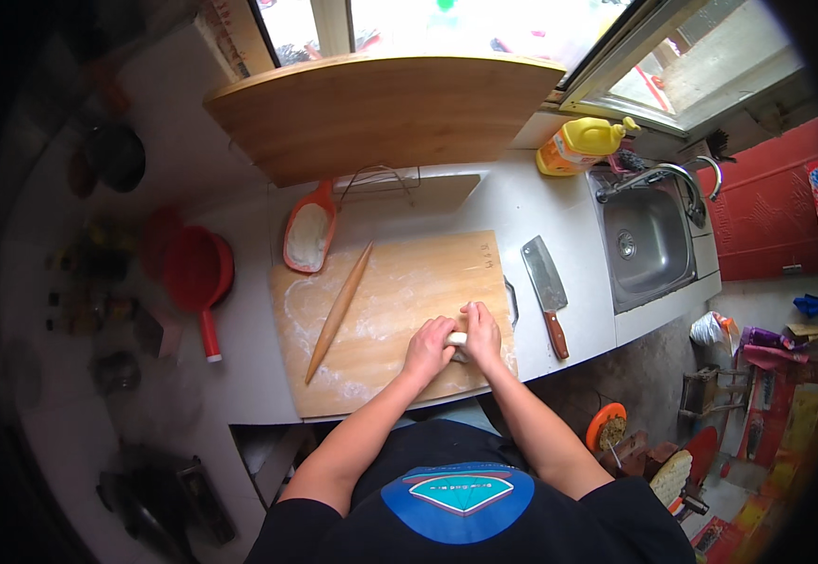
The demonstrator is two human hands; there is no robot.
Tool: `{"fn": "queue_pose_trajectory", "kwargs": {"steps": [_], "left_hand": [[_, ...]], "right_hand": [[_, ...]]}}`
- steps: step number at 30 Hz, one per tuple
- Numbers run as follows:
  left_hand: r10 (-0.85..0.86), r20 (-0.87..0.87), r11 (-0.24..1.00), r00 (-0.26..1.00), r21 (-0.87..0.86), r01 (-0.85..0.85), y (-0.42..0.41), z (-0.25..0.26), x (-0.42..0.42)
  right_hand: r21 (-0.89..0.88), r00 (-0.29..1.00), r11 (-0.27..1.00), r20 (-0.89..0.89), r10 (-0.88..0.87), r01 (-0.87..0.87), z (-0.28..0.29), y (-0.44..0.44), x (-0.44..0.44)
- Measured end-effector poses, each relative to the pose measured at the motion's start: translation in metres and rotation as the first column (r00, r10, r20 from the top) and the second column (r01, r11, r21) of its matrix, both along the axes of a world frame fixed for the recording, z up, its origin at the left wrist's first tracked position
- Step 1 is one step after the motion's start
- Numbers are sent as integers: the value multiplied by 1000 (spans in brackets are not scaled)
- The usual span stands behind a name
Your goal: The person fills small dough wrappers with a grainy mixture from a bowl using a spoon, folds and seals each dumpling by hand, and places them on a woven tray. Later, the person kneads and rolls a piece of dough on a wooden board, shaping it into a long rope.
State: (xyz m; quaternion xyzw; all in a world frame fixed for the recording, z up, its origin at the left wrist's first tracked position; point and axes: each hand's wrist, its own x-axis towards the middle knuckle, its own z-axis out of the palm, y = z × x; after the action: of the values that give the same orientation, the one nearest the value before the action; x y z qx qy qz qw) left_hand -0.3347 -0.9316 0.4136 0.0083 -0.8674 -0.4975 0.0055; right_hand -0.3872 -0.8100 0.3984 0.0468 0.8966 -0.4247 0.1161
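Note:
A piece of white dough is gripped between my two hands, just above the right part of a floured wooden board. My left hand curls around its left side, and my right hand closes on it from the right. More pale dough shows below, between the hands; whether it is the same piece I cannot tell. A tapered wooden rolling pin lies slantwise on the board's left half. At the board's upper left corner rests an orange scoop filled with white flour.
Right of the board lies a cleaver with a wooden handle. Beyond it are a steel sink and a yellow pump jug. A large wooden panel stands at the back beside a wire rack. On the left sits a red ladle.

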Motion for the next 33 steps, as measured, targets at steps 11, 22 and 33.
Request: {"fn": "queue_pose_trajectory", "kwargs": {"steps": [11, 22, 33], "left_hand": [[398, 385, 869, 833, 133, -477, -42, -21, 34], [210, 521, 771, 827, 432, -468, -3, -22, 18], [74, 251, 994, 965, 63, -93, -23, 3, 11]], "right_hand": [[499, 773, 807, -356, 524, -316, -6, -57, -13], [386, 929, 901, -220, 297, -197, -18, -67, -58], [-231, 923, 971, 382, 40, 53, -33, -4, -10]]}}
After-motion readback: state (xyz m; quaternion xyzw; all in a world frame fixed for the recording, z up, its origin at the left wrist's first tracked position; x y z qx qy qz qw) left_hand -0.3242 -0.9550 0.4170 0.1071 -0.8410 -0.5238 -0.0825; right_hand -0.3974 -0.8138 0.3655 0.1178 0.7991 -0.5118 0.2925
